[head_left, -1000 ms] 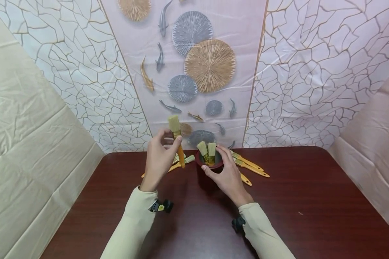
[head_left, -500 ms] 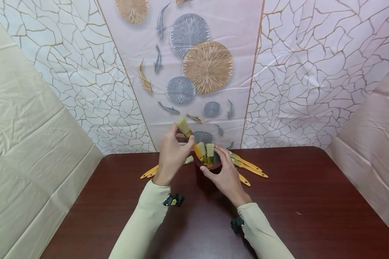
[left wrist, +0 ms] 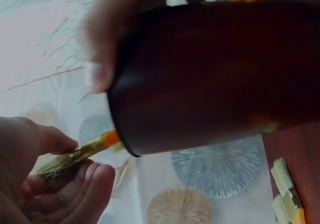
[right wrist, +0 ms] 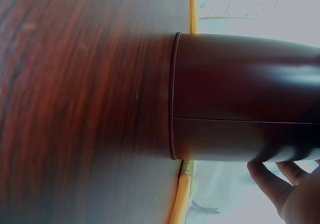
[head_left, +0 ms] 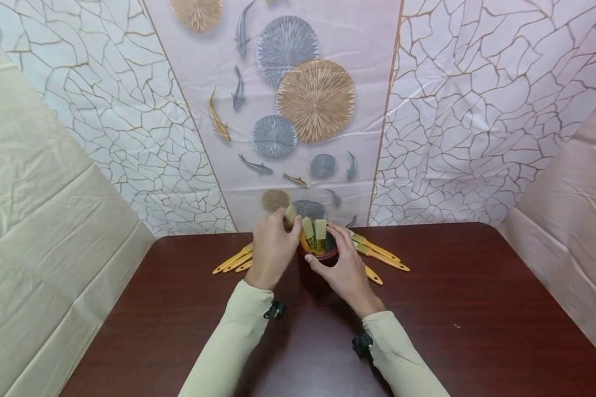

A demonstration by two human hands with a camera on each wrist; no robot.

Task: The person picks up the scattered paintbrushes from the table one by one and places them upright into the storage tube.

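My left hand [head_left: 273,245] pinches a paintbrush [left wrist: 82,153] by its bristle and ferrule end. That brush's yellow-orange handle passes over the rim into a dark reddish-brown cup [right wrist: 240,93], its lower end hidden inside. Two more paintbrushes [head_left: 320,229] stand in the cup, pale bristles upward. On the right, my right hand [head_left: 350,278] holds the cup near its rim, thumb at the front and fingers around the far right side. The cup stands upright on the table, as the right wrist view shows at its base.
Several yellow-handled brushes [head_left: 233,260] lie on the dark wooden table [head_left: 318,342] left of the cup, partly behind my left hand. More loose brushes [head_left: 382,256] lie to the right. A patterned cloth backdrop [head_left: 452,110] rises behind the table's far edge.
My left hand has moved right and brought its brush from the cup's left side to its mouth, the handle now lowered inside. The right hand stays on the cup.
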